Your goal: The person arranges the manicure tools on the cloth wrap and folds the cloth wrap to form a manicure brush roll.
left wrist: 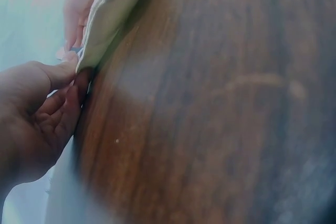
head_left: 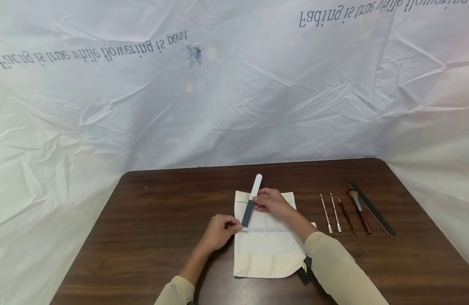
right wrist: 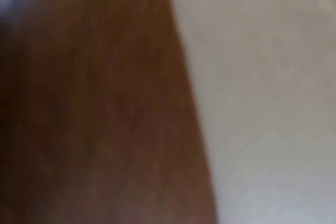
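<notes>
A cream cloth tool roll (head_left: 270, 264) lies unfolded on the table, with a pocket edge across its middle. My right hand (head_left: 271, 202) pinches a nail file (head_left: 248, 212), white at its far half and dark grey at its near half. The file slants over the cloth, its near end at the pocket edge by my left fingers; whether it is inside the pocket I cannot tell. My left hand (head_left: 219, 231) pinches the cloth's left edge, thumb above and fingers beneath in the left wrist view. Only blurred table and cloth show in the right wrist view.
Right of the cloth lie two thin metal tools (head_left: 335, 212), a brown tool (head_left: 346, 216), a brush (head_left: 359, 210) with a red handle and a long dark file (head_left: 373, 209). A black item (head_left: 305, 271) sits by the right sleeve. Pale sheeting (head_left: 227, 84) hangs behind the table.
</notes>
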Demonstrator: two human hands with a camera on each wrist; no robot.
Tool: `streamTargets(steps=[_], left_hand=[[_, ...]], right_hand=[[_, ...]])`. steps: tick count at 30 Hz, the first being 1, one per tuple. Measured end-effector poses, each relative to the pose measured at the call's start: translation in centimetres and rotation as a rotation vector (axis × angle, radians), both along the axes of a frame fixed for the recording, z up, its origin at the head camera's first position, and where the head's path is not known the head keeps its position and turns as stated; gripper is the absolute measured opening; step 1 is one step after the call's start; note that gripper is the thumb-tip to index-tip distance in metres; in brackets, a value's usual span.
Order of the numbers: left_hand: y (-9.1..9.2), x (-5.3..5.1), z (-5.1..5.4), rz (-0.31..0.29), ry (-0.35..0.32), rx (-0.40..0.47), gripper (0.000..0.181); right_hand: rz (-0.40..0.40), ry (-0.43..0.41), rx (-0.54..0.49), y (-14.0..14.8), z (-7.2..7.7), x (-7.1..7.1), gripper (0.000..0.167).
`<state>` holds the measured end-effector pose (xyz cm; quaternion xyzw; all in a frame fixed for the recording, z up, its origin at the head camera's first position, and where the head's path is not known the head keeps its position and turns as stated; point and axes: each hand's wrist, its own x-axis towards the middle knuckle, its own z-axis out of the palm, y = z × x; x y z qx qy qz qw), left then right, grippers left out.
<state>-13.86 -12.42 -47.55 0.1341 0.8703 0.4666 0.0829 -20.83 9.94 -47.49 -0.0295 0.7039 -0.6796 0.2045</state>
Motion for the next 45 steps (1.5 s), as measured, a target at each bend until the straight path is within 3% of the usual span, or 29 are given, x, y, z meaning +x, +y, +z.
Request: streamTargets(steps=[8,13,16,24,27,30,34,38,42,45], left_hand=[[-0.1,-0.1,-0.1,-0.008,0.026,0.016,0.01],[-0.1,-0.1,-0.1,0.003,0.022,0.03,0.009],[0.0,-0.2,0.0,0.012,0.019,0.03,0.008],[0.2,0.0,-0.1,0.011,0.027,0.005,0.009],[0.1,0.0,-0.2,0.013,0.024,0.016,0.009],[0.0,-0.1,-0.3,0.022,0.007,0.031,0.009],[0.0,-0.2,-0.4,0.031,-0.002,0.045,0.009],[0.0,-0.3,-0.6,0.031,-0.001,0.047,0.009],[0.0,-0.3,-0.9,0.028,-0.008,0.052,0.011],[0.1,-0.4,-0.9,0.025,-0.01,0.058,0.011]], right_hand=[[0.057,-0.058,0.016,0.1,0.4,-0.3,0.023],[0.101,-0.028,0.014,0.2,0.4,-0.2,0.023],[0.145,0.0,0.037,0.3,0.4,-0.2,0.023],[0.32,-0.021,0.123,0.6,0.6,-0.6,0.018],[0.344,-0.027,0.126,0.6,0.5,-0.7,0.02],[0.28,-0.034,0.083,0.4,0.4,-0.8,0.031],[0.047,-0.096,-0.042,-0.3,0.3,-0.6,0.04],[-0.147,-0.136,-0.091,-1.1,0.4,-0.6,0.039],[-0.212,-0.141,-0.078,-1.4,0.5,-0.6,0.04],[-0.193,-0.146,-0.079,-1.1,0.6,-0.6,0.04]])
